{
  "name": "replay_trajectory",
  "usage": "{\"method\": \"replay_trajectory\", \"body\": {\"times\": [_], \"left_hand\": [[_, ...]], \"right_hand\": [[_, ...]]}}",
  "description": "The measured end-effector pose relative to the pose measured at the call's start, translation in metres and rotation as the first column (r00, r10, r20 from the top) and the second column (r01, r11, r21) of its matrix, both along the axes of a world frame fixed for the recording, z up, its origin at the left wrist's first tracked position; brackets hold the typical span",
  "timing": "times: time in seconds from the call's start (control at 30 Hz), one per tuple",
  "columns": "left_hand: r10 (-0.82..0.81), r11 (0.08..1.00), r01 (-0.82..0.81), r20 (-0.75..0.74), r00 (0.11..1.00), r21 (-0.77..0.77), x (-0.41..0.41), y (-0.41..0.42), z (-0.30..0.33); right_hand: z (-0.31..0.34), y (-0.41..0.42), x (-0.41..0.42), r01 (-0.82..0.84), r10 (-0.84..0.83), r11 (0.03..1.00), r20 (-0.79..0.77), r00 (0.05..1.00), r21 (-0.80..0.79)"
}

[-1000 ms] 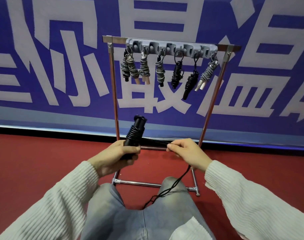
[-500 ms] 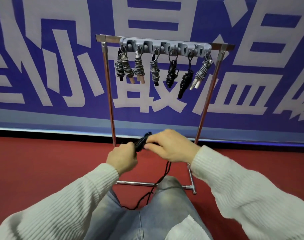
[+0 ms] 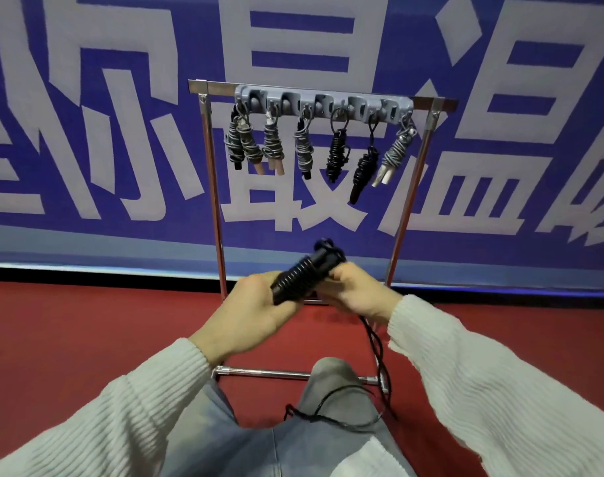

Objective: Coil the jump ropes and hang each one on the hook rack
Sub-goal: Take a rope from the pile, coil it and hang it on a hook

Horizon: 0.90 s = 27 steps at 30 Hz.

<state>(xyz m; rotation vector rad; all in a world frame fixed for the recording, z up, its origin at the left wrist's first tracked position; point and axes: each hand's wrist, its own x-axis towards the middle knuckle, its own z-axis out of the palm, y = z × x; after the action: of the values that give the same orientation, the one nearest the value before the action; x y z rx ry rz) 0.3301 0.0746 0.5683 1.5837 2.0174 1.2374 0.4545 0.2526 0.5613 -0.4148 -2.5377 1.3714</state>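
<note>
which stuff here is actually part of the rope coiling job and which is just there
Part of the job:
- black jump rope, half coiled, held by left hand and right hand
- its loose cord trailing over the lap
- hook rack with coiled ropes already hung

Just there:
- blue banner
- red floor

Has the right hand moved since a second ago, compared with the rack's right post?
Yes. The right hand was close to the rack's right post; now it sits further left, nearer the frame's middle, against the black jump rope.
</note>
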Motion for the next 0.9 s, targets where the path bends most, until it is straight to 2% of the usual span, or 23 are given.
{"method": "replay_trajectory", "body": {"times": [0.07, 0.13, 0.17, 0.2, 0.27, 0.37, 0.43, 0.47, 0.57, 0.63, 0.73, 0.8, 0.9], "left_hand": [[0.096, 0.995, -0.095, 0.298, 0.950, -0.019, -0.005, 0.004, 0.003], [0.107, 0.994, -0.086, 0.619, 0.778, -0.064, -0.011, 0.008, 0.006], [0.098, 0.995, -0.065, 0.692, 0.715, -0.074, -0.012, 0.008, 0.006], [0.085, 0.996, -0.047, 0.691, 0.718, -0.074, -0.013, 0.010, 0.005], [0.089, 0.996, -0.057, 0.572, 0.816, -0.074, -0.015, 0.014, -0.002], [0.205, 0.978, -0.188, 0.246, 0.947, -0.093, -0.027, 0.024, -0.014], [0.287, 0.954, -0.281, 0.047, 0.957, -0.104, -0.040, 0.029, -0.021], [0.315, 0.943, -0.313, 0.005, 0.949, -0.114, -0.046, 0.031, -0.024], [0.332, 0.915, -0.355, -0.143, 0.932, -0.191, -0.052, 0.036, -0.036], [0.261, 0.903, -0.339, -0.288, 0.921, -0.264, -0.048, 0.039, -0.043], [0.130, 0.902, -0.281, -0.416, 0.900, -0.326, -0.043, 0.039, -0.042], [-0.022, 0.908, -0.170, -0.449, 0.893, -0.383, -0.041, 0.036, -0.036], [-0.240, 0.888, -0.005, -0.473, 0.848, -0.460, -0.030, 0.026, -0.025]], "right_hand": [[-0.008, -0.009, 0.002, 0.085, -0.080, 0.979, 0.034, 0.996, -0.183], [-0.016, -0.013, 0.002, 0.108, -0.100, 0.984, 0.061, 0.993, -0.144], [-0.018, -0.015, 0.002, 0.103, -0.097, 0.987, 0.051, 0.994, -0.125], [-0.021, -0.016, 0.000, 0.115, -0.112, 0.986, 0.036, 0.993, -0.117], [-0.023, -0.019, -0.005, 0.151, -0.149, 0.982, 0.028, 0.989, -0.116], [-0.028, -0.027, -0.011, 0.154, -0.150, 0.986, 0.072, 0.986, -0.064], [-0.031, -0.030, -0.011, 0.142, -0.144, 0.990, 0.113, 0.983, 0.024], [-0.030, -0.030, -0.010, 0.143, -0.152, 0.987, 0.133, 0.979, 0.074], [-0.021, -0.032, -0.008, 0.085, -0.158, 0.922, 0.169, 0.973, 0.377], [-0.011, -0.032, -0.008, 0.006, -0.118, 0.819, 0.157, 0.981, 0.574], [0.011, -0.028, -0.009, -0.053, -0.097, 0.694, 0.166, 0.981, 0.718], [0.026, -0.022, -0.010, -0.033, -0.094, 0.706, 0.140, 0.986, 0.708], [0.041, -0.016, -0.013, -0.074, -0.027, 0.802, 0.160, 0.987, 0.592]]}}
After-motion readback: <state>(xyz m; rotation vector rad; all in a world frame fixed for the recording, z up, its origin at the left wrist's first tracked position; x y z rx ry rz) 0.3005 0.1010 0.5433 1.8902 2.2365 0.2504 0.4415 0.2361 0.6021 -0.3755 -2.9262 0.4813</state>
